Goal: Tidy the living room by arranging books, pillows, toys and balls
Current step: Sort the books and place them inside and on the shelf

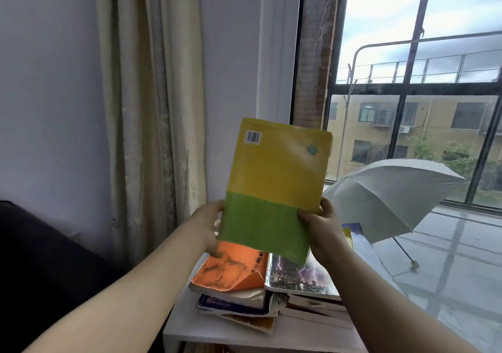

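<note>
Yellow-and-green book (274,189) at frame centre, upright, back cover with barcode toward me, my left hand (207,227) gripping its left edge, fingers hidden behind, my right hand (322,229) clamping its lower right edge, covering part of the book stack (260,284) on the white shelf (217,331) below.

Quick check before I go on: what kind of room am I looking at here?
Most likely a lived-in room at home, by a big window. A long curtain hangs beside it, books are piled on a small white table, and an open umbrella sits nearby.
</note>
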Demonstrator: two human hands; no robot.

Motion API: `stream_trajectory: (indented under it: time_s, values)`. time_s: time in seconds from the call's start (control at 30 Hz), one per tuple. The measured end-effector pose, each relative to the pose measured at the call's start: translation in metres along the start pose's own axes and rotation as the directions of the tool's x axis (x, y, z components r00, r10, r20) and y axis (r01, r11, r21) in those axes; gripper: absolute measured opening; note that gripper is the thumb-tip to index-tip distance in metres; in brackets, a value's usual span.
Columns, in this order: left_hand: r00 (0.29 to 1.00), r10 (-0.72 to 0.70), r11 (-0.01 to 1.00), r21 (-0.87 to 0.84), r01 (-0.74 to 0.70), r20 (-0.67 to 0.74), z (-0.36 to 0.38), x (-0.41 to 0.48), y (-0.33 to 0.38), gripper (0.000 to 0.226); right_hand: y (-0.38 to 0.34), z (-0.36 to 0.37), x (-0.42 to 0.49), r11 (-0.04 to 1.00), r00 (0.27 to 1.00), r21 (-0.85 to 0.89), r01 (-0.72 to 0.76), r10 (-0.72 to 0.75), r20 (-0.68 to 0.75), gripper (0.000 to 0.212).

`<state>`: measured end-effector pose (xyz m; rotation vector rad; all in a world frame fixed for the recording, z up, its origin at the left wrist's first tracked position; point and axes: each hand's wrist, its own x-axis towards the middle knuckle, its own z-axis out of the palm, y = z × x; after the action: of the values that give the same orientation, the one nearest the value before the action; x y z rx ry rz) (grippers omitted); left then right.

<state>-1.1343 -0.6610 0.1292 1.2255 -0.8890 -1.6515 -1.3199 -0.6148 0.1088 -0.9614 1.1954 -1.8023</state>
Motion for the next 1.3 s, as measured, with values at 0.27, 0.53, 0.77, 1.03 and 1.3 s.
stream_trajectory:
  time_s: [0.27, 0.53, 0.77, 1.03, 1.3]
  values:
    - [0.913, 0.029, 0.845, -0.498, 0.196, 0.408, -0.015, 0.004, 0.009, 0.099, 0.006, -0.012, -0.009, 0.864, 0.981, -0.466, 0.191, -0.186, 0.058, 0.038]
    - [0.994, -0.075, 0.947, -0.306, 0.095, 0.077, -0.017, 0.002, 0.0, 0.054, 0.002, -0.02, -0.008, 0.919, 0.988, -0.366, 0.148, -0.149, 0.026, 0.034]
    - [0.98, 0.158, 0.837, -0.544, -0.066, 0.123, 0.033, 0.003, -0.014, 0.024, 0.004, -0.019, -0.005, 0.762, 0.931, 0.562, -0.322, 0.362, 0.043, 0.022]
    - [0.964, 0.084, 0.944, 0.289, -0.158, 0.253, 0.041, 0.022, -0.041, 0.031, 0.011, -0.069, 0.003, 0.975, 0.985, -0.206, -0.077, 0.043, -0.165, 0.062]
    - [0.976, 0.148, 0.672, 0.708, -0.218, 0.16, 0.056, 0.059, -0.091, 0.019, 0.057, -0.109, 0.022, 0.838, 0.961, -0.522, -0.159, 0.01, -0.278, 0.057]
